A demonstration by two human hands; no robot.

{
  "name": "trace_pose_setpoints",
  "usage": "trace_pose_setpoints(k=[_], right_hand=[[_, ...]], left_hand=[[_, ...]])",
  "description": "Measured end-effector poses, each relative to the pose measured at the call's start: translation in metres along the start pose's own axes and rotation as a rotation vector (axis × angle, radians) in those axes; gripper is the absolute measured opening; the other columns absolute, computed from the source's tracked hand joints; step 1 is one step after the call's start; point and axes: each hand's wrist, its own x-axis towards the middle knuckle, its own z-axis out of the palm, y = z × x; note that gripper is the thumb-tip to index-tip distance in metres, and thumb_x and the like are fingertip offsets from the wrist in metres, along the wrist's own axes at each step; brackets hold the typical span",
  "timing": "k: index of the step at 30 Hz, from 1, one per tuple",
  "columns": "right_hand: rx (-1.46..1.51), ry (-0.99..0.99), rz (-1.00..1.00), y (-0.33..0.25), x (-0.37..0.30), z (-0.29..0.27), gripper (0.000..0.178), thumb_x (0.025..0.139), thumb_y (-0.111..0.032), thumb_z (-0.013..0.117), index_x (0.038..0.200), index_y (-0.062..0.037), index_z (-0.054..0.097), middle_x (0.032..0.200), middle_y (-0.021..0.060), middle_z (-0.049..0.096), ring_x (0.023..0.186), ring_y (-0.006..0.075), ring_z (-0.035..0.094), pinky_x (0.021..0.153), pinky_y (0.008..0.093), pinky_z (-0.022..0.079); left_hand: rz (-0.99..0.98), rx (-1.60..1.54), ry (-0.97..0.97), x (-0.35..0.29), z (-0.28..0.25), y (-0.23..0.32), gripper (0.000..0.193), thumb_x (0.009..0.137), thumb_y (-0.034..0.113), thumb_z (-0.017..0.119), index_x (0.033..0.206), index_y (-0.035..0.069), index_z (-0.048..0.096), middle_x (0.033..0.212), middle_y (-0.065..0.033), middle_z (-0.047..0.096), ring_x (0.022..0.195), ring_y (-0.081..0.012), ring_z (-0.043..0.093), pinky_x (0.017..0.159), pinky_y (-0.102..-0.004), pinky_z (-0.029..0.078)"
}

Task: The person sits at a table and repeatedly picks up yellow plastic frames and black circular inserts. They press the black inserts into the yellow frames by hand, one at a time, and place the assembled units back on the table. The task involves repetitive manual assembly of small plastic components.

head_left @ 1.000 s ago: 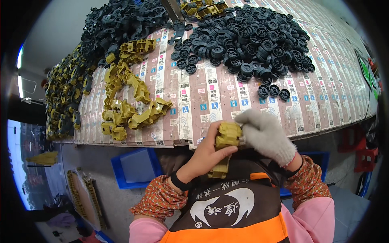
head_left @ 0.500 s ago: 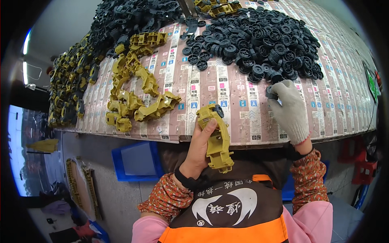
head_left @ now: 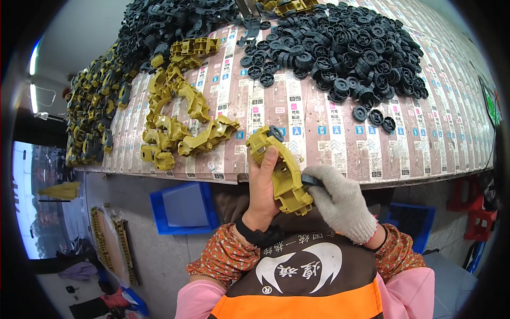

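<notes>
Yellow body (head_left: 286, 187) sits in left grip (head_left: 261, 190), dark wheel (head_left: 311, 181) in right grip (head_left: 341, 201).

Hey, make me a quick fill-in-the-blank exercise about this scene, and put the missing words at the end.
1. The bare hand gripping the long yellow plastic vehicle body is the person's ____ one.
2. The right hand, pinching a dark round plastic wheel, wears a whitish knitted ____.
3. On the pink-and-white covered table, the big heap of dark plastic wheels lies to the ____ of the loose yellow plastic bodies.

Missing words: left; glove; right.
</notes>
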Motion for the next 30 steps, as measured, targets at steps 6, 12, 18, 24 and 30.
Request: trace_pose_setpoints(k=[6,12,18,24,30], right_hand=[[0.008,-0.013,-0.012,-0.002,-0.007,0.001,0.035,0.095,0.002,0.063,0.13,-0.0014,0.061,0.103,0.0231,0.074,0.094,0.0444,0.074,0.08,0.048,0.058],[-0.054,-0.061,-0.019,-0.003,-0.015,0.006,0.04,0.09,0.002,0.061,0.13,-0.0006,0.06,0.1,0.0263,0.072,0.089,0.0482,0.072,0.077,0.0508,0.058],[0.041,-0.14,0.153,-0.003,-0.016,0.006,0.036,0.082,0.004,0.057,0.118,-0.0006,0.059,0.086,0.029,0.07,0.084,0.0505,0.071,0.074,0.0547,0.056],[-0.268,-0.289,0.136,-0.007,0.001,-0.017,0.026,0.084,-0.002,0.058,0.109,-0.0013,0.063,0.084,0.0281,0.07,0.082,0.0497,0.071,0.075,0.0573,0.056],[-0.242,0.008,-0.195,-0.02,0.037,-0.051,0.039,0.088,-0.01,0.07,0.127,-0.0082,0.067,0.118,0.0219,0.071,0.107,0.0388,0.072,0.089,0.047,0.058]], left_hand=[[0.133,0.045,0.044,0.0,0.0,-0.004,0.035,0.107,0.029,0.071,0.131,0.009,0.056,0.108,-0.0035,0.067,0.092,-0.0142,0.07,0.076,-0.0322,0.062],[0.201,0.09,0.027,-0.002,-0.003,-0.008,0.051,0.103,0.018,0.076,0.145,0.008,0.048,0.125,-0.0025,0.063,0.111,-0.0133,0.064,0.099,-0.0319,0.054],[0.389,0.208,-0.119,-0.011,-0.001,-0.019,0.069,0.097,0.01,0.081,0.152,0.004,0.041,0.138,-0.0078,0.06,0.122,-0.0176,0.063,0.108,-0.034,0.051],[0.25,0.356,-0.329,-0.006,-0.006,-0.014,0.072,0.097,0.007,0.079,0.155,0.005,0.036,0.14,-0.0106,0.057,0.123,-0.0186,0.062,0.107,-0.0353,0.051],[-0.173,0.701,-0.636,0.007,-0.002,0.024,0.086,0.096,0.006,0.076,0.161,0.016,0.022,0.128,-0.0103,0.056,0.117,-0.0203,0.061,0.105,-0.0371,0.05]])
